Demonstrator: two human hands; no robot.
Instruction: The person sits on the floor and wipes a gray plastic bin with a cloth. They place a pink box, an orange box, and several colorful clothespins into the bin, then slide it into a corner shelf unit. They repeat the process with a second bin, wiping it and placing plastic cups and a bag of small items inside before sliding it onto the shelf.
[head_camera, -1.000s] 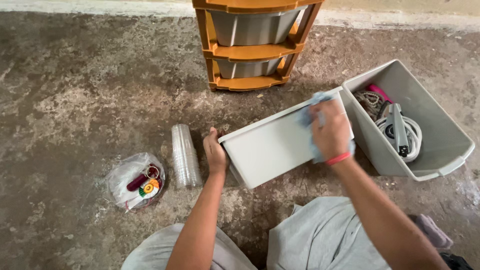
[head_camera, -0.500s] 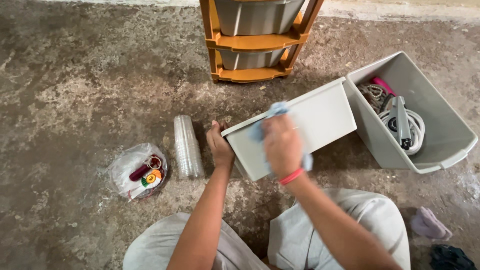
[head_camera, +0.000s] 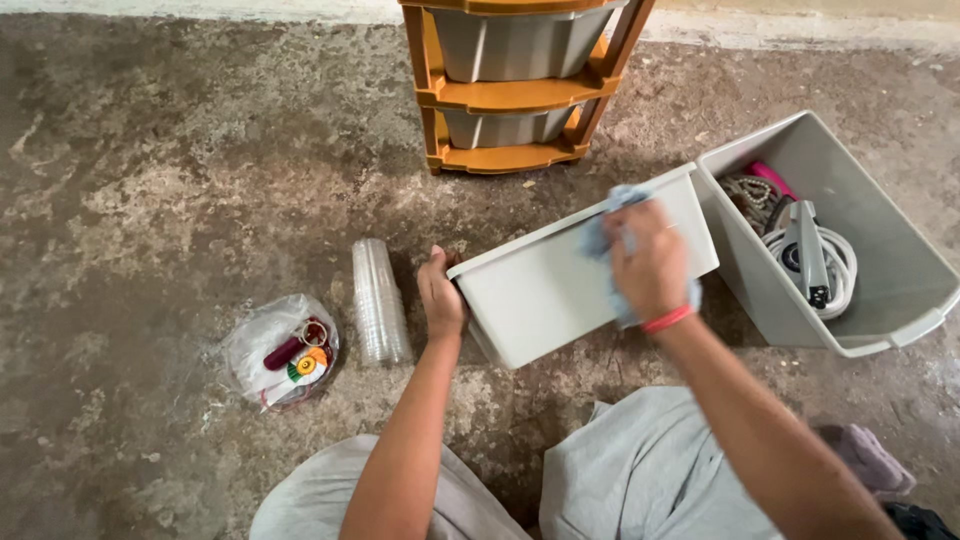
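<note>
Now both hands (head_camera: 442, 296) (head_camera: 650, 262) grip the grey drawer (head_camera: 560, 290) between them.

My left hand (head_camera: 441, 297) reaches forward with the arm nearly straight, fingers curled in a grip, thumb up. My right hand (head_camera: 648, 262) is stretched further out, palm down, fingers closed, a red band around its wrist.

Grey bin (head_camera: 560, 290), pale-blue cloth (head_camera: 600, 235)
</note>
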